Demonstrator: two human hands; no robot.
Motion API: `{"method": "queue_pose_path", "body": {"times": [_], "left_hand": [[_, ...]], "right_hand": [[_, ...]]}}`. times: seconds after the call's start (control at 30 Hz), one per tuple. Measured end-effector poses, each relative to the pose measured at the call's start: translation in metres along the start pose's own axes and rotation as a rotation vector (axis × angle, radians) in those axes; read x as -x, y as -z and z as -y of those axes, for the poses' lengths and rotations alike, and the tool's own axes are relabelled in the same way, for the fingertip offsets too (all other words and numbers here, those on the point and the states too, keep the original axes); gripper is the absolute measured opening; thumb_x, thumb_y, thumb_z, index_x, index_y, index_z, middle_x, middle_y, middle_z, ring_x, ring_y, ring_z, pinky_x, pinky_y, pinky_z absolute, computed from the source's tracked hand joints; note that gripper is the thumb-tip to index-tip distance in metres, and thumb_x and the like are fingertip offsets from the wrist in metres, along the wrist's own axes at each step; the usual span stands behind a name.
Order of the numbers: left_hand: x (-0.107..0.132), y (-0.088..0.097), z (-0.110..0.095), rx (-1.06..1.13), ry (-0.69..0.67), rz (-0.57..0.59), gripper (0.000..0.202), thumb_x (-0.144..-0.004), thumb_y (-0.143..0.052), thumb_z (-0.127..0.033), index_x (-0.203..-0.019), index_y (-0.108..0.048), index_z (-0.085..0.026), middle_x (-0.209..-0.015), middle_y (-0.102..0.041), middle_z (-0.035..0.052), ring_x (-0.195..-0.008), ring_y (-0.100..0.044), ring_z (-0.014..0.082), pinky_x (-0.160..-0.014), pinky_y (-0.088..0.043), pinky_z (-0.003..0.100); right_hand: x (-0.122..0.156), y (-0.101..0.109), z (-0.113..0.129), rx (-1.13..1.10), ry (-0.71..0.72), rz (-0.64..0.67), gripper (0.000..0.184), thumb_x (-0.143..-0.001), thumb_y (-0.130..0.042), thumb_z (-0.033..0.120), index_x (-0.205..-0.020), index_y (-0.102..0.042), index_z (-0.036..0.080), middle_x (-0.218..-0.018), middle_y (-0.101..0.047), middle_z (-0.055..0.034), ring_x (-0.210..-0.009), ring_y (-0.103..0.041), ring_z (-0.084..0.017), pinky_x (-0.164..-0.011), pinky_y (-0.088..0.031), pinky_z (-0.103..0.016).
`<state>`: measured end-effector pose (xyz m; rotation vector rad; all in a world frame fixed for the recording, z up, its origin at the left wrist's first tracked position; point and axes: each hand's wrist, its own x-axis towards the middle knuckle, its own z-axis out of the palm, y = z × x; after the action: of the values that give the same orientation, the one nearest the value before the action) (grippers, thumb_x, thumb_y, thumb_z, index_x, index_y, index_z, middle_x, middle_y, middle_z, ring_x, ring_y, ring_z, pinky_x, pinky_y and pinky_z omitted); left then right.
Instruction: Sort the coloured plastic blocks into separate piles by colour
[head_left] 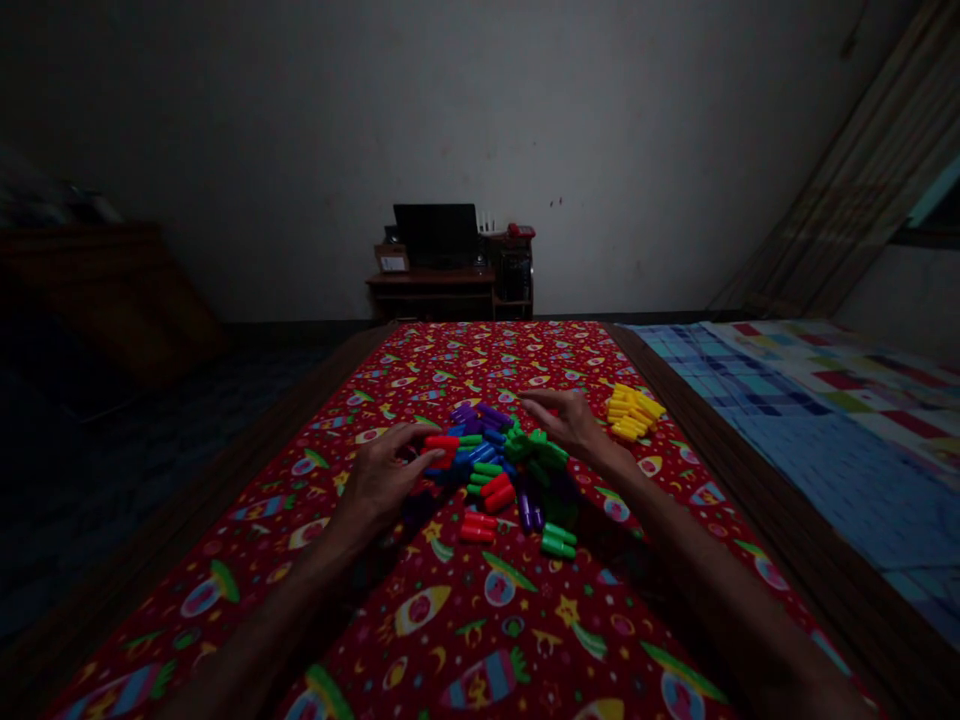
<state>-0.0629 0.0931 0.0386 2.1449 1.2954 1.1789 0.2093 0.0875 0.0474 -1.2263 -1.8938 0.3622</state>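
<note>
Clock face: centred on the heap of mixed-colour plastic tube pieces (482,454); 12 o'clock points to the grey-white wall (300,150).
Cloth: red fabric printed with rockets and stars (375,650), spread beneath the heap; brown strips run along its sides at 9 and 3 o'clock.
Loose green: bright green pair of plastic tubes (559,541), lying at 5 o'clock.
Loose red: glossy red pair of plastic tubes (478,527), lying at between 6 and 7 o'clock, just beside the heap.
Heap, near edge: shiny purple pair of plastic tubes (531,510) at 5 o'clock; red at 6.
Heap, body: blue towards the middle, darker green at 3 o'clock, purple at 11; pieces overlap, count not readable.
Left hand (384,470): at 9 o'clock, thumb and fingers clamped on a red plastic tube block (441,443), held at the heap's edge.
Right hand (564,420): at 2 o'clock, thumb and fingers apart, over the heap's far side; cannot tell whether it touches.
Yellow group: bright yellow plastic tubes (634,412), gathered on the cloth between 2 and 3 o'clock, apart from the heap.
Bedding: blue plaid and patchwork sheets (780,430), beyond the cloth's edge at 3 o'clock.
Cabinet: brown wooden cabinet (97,300), 10 o'clock.
Desk: low brown wooden desk (431,280), 12 o'clock, bearing a black flat-screen monitor (436,235).
</note>
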Motion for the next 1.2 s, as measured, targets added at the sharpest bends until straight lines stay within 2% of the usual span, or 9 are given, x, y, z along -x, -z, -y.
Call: {"method": "queue_pose_path", "body": {"times": [0.1, 0.2, 0.33, 0.5, 0.6, 0.73, 0.97, 1.1, 1.2], "left_hand": [[0.002, -0.018, -0.022, 0.139, 0.005, 0.024, 0.033, -0.074, -0.066, -0.048, -0.091, -0.07, -0.021, -0.089, -0.072, 0.0043, -0.077, -0.067, 0.0208, -0.074, -0.054, 0.033], [-0.001, -0.032, -0.028, 0.217, 0.027, 0.04, 0.033, -0.075, -0.067, -0.046, -0.094, -0.067, -0.019, -0.091, -0.072, 0.0047, -0.081, -0.068, 0.0221, -0.078, -0.055, 0.034], [-0.003, -0.04, -0.026, 0.209, 0.015, 0.053, 0.036, -0.085, -0.055, -0.041, -0.113, -0.06, -0.019, -0.105, -0.07, 0.0078, -0.097, -0.067, 0.0237, -0.085, -0.054, 0.037], [0.014, -0.055, -0.035, -0.057, -0.359, 0.224, 0.034, -0.094, -0.044, -0.029, -0.126, -0.054, -0.022, -0.125, -0.062, 0.0092, -0.118, -0.056, 0.0223, -0.102, -0.045, 0.041], [0.026, -0.064, -0.038, -0.255, -0.553, 0.374, 0.036, -0.094, -0.045, -0.025, -0.129, -0.052, -0.024, -0.136, -0.055, 0.0085, -0.128, -0.047, 0.0232, -0.112, -0.033, 0.047], [0.033, -0.064, -0.029, -0.462, -0.567, 0.352, 0.034, -0.091, -0.051, -0.024, -0.124, -0.056, -0.022, -0.129, -0.058, 0.0102, -0.123, -0.049, 0.0261, -0.111, -0.031, 0.051], [0.027, -0.047, -0.019, -0.405, -0.459, 0.281, 0.028, -0.088, -0.059, -0.032, -0.114, -0.06, -0.02, -0.107, -0.066, 0.0081, -0.105, -0.058, 0.0265, -0.096, -0.044, 0.045], [0.019, -0.041, -0.02, -0.19, -0.285, 0.126, 0.034, -0.089, -0.057, -0.036, -0.12, -0.058, -0.023, -0.113, -0.067, 0.0071, -0.104, -0.062, 0.0248, -0.089, -0.05, 0.038], [0.017, -0.04, -0.023, -0.086, -0.198, 0.118, 0.034, -0.088, -0.056, -0.034, -0.121, -0.056, -0.024, -0.116, -0.067, 0.0055, -0.102, -0.065, 0.0234, -0.087, -0.052, 0.036]], "right_hand": [[0.009, -0.019, 0.031, -0.078, 0.137, 0.25, 0.033, -0.091, -0.053, 0.032, -0.119, -0.065, 0.021, -0.096, -0.074, -0.0049, -0.079, -0.066, -0.017, -0.069, -0.047, -0.024], [0.011, -0.027, 0.037, 0.018, 0.153, 0.246, 0.03, -0.089, -0.057, 0.028, -0.114, -0.066, 0.016, -0.08, -0.07, -0.0029, -0.065, -0.06, -0.012, -0.061, -0.04, -0.021], [0.0, -0.005, 0.009, 0.158, 0.024, 0.09, 0.021, -0.089, -0.055, 0.029, -0.094, -0.069, 0.014, -0.074, -0.066, -0.0016, -0.062, -0.054, -0.011, -0.058, -0.034, -0.02], [-0.007, 0.041, -0.036, 0.433, -0.229, 0.184, 0.021, -0.085, -0.058, 0.027, -0.072, -0.069, 0.015, -0.062, -0.062, -0.0014, -0.059, -0.052, -0.013, -0.055, -0.031, -0.023], [0.0, 0.052, -0.047, 0.588, -0.382, 0.287, 0.012, -0.08, -0.064, 0.024, -0.078, -0.072, 0.015, -0.072, -0.068, -0.0056, -0.066, -0.058, -0.016, -0.057, -0.033, -0.024], [0.008, 0.046, -0.045, 0.775, -0.496, 0.262, 0.021, -0.084, -0.058, 0.022, -0.1, -0.069, 0.014, -0.101, -0.07, -0.0147, -0.089, -0.063, -0.023, -0.064, -0.037, -0.027], [0.007, 0.036, -0.025, 0.772, -0.346, 0.086, 0.026, -0.09, -0.049, 0.02, -0.109, -0.065, 0.013, -0.098, -0.069, -0.017, -0.087, -0.062, -0.025, -0.068, -0.038, -0.03], [0.006, 0.018, 0.009, 0.37, -0.065, 0.155, 0.027, -0.093, -0.047, 0.029, -0.096, -0.07, 0.015, -0.08, -0.069, -0.0075, -0.069, -0.058, -0.016, -0.063, -0.037, -0.025], [0.01, -0.007, 0.035, 0.009, 0.083, 0.279, 0.03, -0.093, -0.049, 0.036, -0.102, -0.07, 0.017, -0.078, -0.069, -0.0025, -0.065, -0.057, -0.012, -0.06, -0.036, -0.022]]}}
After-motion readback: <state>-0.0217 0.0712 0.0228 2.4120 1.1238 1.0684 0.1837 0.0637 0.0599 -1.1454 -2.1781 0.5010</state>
